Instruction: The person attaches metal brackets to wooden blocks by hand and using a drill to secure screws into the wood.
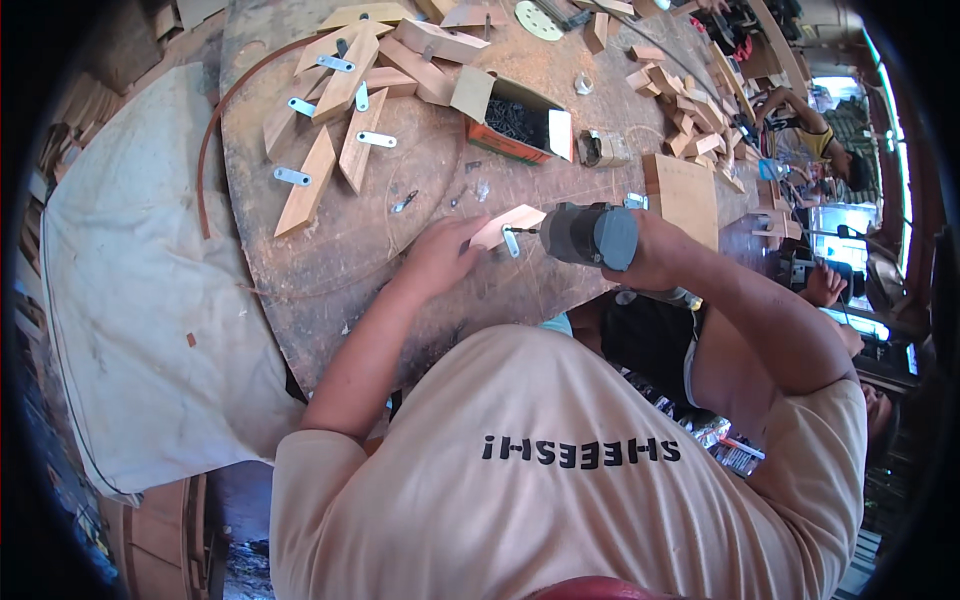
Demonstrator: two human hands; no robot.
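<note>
Wooden table (330,268) is used as the work surface; a white cloth (150,280) is spread beside its left edge. Toward the far left corner, wooden pieces (308,195) are laid loosely, several with metal plates (376,139) on them; toward the right edge, bare blocks (690,115) are heaped. The two lots are probably kept apart so that they are not mixed. An open cardboard box (503,148) is set between them, apparently to be reached easily from the near edge.

A power drill (590,237) is grasped by the right hand (655,250) above the near edge; the grip is partly hidden by the drill's body. Its nose is directed at the held workpiece (512,219), which lies a little in from the near edge. The workpiece is pinched at its left end by the left hand (447,252), presumably so that turning is resisted while the fingers are kept clear of the bit. A small plate (512,243) is placed at its near side, upper end at the bit; whether contact is made cannot be told. Dark screws (513,118) are held loose in the box
</note>
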